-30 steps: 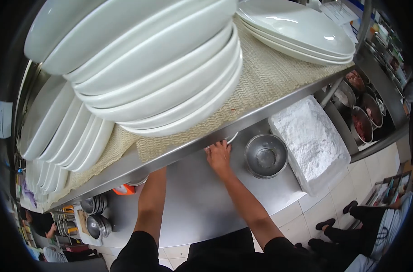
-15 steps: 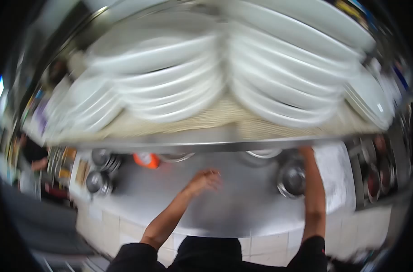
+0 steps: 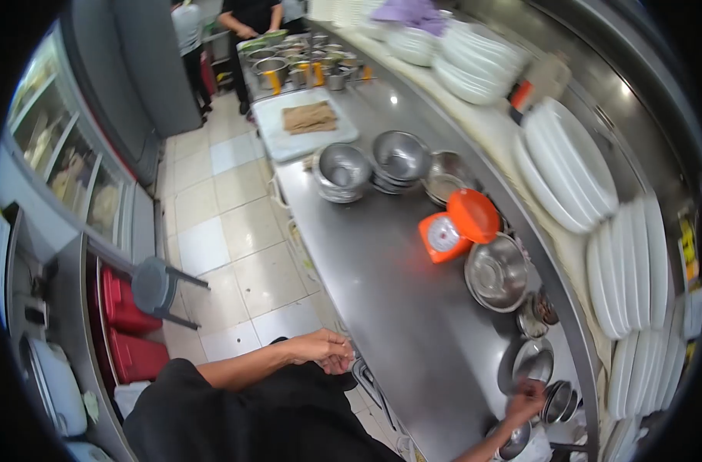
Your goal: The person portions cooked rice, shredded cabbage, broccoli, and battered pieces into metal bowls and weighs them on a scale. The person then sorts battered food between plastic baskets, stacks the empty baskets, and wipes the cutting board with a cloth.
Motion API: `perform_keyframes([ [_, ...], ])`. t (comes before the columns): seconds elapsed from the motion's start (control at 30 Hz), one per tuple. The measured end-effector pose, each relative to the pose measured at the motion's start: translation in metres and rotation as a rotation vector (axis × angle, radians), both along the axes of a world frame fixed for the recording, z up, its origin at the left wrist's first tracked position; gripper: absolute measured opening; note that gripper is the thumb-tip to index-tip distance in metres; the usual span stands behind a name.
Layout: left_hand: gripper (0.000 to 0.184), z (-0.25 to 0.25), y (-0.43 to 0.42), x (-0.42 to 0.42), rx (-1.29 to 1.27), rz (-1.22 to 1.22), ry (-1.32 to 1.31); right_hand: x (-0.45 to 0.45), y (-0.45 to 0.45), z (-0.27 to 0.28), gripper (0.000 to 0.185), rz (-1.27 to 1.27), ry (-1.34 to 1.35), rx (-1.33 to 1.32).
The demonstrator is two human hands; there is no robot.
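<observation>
My left hand (image 3: 327,351) hovers by the near edge of the steel worktable (image 3: 397,300), its fingers curled together. I see nothing in it. At the lower right, my right hand (image 3: 526,402) is over the table, its fingertips at the near rim of a shallow metal bowl (image 3: 534,360). Blur hides whether those fingers grip the rim. Just right of that hand are small dark metal bowls (image 3: 559,402), nested together. Another metal bowl (image 3: 514,440) sits below the wrist, partly covered by the forearm.
An orange kitchen scale (image 3: 445,235) stands beside a large metal bowl (image 3: 497,272). Stacked bowls (image 3: 341,171) and a white board (image 3: 278,127) with a brown cloth (image 3: 310,117) are farther along. White plates (image 3: 570,165) fill the shelf. A grey stool (image 3: 152,286) stands on the floor; people work beyond.
My view has swung left, from the plate shelf to the aisle and the table's length. My left hand's spread fingers have curled in. My right hand has come out from beneath the shelf edge.
</observation>
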State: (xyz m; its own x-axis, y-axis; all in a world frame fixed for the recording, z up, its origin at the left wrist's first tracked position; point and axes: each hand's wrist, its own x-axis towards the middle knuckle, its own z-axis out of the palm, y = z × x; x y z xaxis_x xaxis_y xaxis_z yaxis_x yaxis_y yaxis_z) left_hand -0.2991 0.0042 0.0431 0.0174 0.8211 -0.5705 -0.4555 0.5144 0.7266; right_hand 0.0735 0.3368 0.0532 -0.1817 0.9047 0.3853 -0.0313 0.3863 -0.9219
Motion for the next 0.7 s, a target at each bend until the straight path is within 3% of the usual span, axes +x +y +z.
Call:
perform_keyframes([
  [0.03, 0.022, 0.007, -0.010, -0.007, 0.018, 0.053, 0.006, -0.073, -0.054, 0.023, 0.008, -0.074, -0.405, 0.146],
  [0.07, 0.022, 0.013, -0.020, -0.016, 0.017, 0.091, -0.013, -0.116, -0.084, 0.021, 0.006, 0.045, -0.525, 0.343],
  [0.1, 0.026, 0.018, -0.029, -0.028, 0.019, 0.181, -0.019, -0.166, -0.125, 0.029, 0.007, 0.179, -0.575, 0.064],
  [0.2, 0.036, 0.020, -0.070, -0.073, 0.017, 0.431, -0.102, -0.294, -0.226, 0.034, 0.013, 0.609, -0.568, 0.455],
  [0.27, 0.043, 0.012, -0.099, -0.106, 0.021, 0.580, -0.173, -0.353, -0.274, 0.014, 0.014, 0.902, -0.487, 0.544],
  [0.33, 0.032, -0.006, -0.132, -0.137, -0.061, 0.789, 0.136, -0.399, -0.308, -0.005, 0.014, 1.055, -0.458, 0.631],
  [0.4, 0.018, -0.030, -0.162, -0.160, -0.075, 0.978, 0.182, -0.433, -0.333, -0.018, 0.013, 1.143, -0.481, 0.656],
  [0.47, 0.015, -0.043, -0.179, -0.173, -0.127, 1.092, 0.177, -0.464, -0.344, -0.033, 0.020, 1.256, -0.440, 0.691],
  [0.57, 0.017, -0.088, -0.199, -0.196, -0.157, 1.357, 0.184, -0.510, -0.352, -0.039, 0.036, 1.146, -0.390, 0.543],
  [0.7, 0.018, -0.121, -0.215, -0.225, -0.268, 1.542, 0.098, -0.569, -0.322, -0.135, 0.048, 0.915, -0.523, 0.437],
])
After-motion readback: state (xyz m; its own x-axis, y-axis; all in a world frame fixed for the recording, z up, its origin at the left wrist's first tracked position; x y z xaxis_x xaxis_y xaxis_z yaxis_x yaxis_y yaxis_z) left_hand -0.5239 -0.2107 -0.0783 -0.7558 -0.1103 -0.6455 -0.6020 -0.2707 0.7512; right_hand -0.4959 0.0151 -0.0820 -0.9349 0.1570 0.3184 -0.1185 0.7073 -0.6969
